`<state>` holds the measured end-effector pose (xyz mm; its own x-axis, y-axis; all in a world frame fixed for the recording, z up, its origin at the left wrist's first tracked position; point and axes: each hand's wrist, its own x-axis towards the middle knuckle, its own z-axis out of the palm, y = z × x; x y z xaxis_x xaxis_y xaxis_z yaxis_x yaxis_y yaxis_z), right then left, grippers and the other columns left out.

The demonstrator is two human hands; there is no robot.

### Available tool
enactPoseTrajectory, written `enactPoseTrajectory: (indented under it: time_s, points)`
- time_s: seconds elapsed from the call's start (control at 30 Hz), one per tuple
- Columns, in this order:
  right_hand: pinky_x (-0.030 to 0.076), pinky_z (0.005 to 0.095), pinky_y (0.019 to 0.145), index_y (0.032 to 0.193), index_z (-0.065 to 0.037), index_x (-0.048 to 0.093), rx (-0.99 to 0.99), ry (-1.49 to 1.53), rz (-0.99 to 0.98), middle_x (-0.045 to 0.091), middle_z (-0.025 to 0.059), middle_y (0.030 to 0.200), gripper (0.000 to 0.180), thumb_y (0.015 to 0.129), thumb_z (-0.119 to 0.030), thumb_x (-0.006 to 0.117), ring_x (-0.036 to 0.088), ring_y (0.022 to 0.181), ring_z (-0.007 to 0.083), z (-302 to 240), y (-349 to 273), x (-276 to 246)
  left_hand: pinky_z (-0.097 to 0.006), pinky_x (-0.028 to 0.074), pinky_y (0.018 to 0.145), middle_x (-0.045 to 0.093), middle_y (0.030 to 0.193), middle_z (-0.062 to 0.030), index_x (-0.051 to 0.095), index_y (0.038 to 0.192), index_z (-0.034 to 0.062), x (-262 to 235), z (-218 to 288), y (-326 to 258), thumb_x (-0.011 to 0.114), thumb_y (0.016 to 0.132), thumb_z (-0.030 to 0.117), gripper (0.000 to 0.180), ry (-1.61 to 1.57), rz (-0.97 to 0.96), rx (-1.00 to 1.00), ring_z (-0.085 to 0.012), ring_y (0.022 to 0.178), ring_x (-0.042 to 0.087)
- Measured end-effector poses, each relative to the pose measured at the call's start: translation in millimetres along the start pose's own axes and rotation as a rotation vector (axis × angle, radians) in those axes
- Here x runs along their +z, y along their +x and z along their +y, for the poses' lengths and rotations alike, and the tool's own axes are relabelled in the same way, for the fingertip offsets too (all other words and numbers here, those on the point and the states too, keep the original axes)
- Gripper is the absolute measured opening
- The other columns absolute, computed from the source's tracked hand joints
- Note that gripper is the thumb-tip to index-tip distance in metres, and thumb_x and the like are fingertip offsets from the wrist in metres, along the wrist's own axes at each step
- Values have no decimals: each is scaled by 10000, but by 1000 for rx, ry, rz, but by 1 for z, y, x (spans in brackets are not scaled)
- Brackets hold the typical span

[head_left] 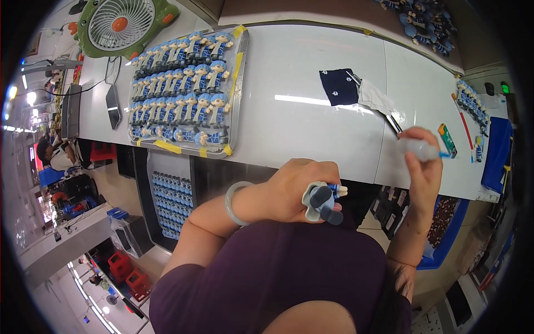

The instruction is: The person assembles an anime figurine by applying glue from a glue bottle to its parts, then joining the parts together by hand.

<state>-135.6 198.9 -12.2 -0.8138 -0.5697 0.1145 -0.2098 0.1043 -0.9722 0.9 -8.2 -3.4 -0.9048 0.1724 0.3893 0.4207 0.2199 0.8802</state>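
Holding a small doll [324, 199] close in front of the body, the left hand [295, 189] has its fingers wrapped around it, so only the grey head, dark hair tufts and a bit of the blue-and-white body stick out past the knuckles. A pale green bangle [233, 204] sits on that wrist. The right hand [424, 167] is raised just over the near edge of the white worktop [289, 117], its fingers pinching a small clear bottle [418, 148] with a blue tip that points to the right. The two hands are near each other but apart, the doll lower and closer to the body than the bottle.

On the worktop, well away to the left, a metal tray [236, 72] with yellow tape at its corners carries rows of the same blue dolls lying flat. A green fan [119, 25] stands beyond the tray. Nearer the right hand lie a dark blue cloth [338, 87] and a white cloth [375, 97] just beside it, with thin tools next to them. More blue dolls [471, 103] line the right end of the worktop, near a blue cloth hanging over its edge
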Motion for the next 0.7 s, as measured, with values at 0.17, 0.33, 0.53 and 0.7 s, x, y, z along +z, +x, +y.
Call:
enactPoseTrajectory:
  time_s: [0.17, 0.33, 0.53, 0.7]
  points:
    - [408, 262, 748, 974, -20, 520, 45, -23, -74, 577, 86, 881, 314, 673, 4, 605, 523, 838, 165, -25, -25, 17, -298, 400, 467, 513, 733, -79, 404, 951, 40, 2, -2, 1, 671, 683, 104, 384, -2, 29, 14, -235, 519, 505]
    - [425, 296, 663, 879, -50, 582, -200, -256, -50, 586, 74, 819, 349, 548, 37, 646, 521, 758, 221, -32, -25, 24, -284, 397, 461, 506, 721, -79, 413, 930, 35, 4, -2, -3, 674, 668, 93, 374, -107, 62, -107, -223, 518, 501]
    - [403, 291, 637, 897, -97, 606, -376, -475, 52, 569, 51, 838, 378, 537, -2, 673, 477, 755, 220, -42, -25, 25, -272, 409, 473, 507, 726, -65, 416, 923, 25, 4, 0, -6, 655, 618, 64, 389, -205, 76, -128, -199, 512, 505]
    - [401, 297, 661, 893, -108, 600, -418, -576, 51, 555, 61, 870, 362, 550, -7, 662, 477, 791, 229, -46, -30, 24, -277, 417, 478, 519, 730, -62, 425, 926, 34, 2, -1, -7, 657, 620, 80, 387, -160, 29, -127, -203, 517, 517]
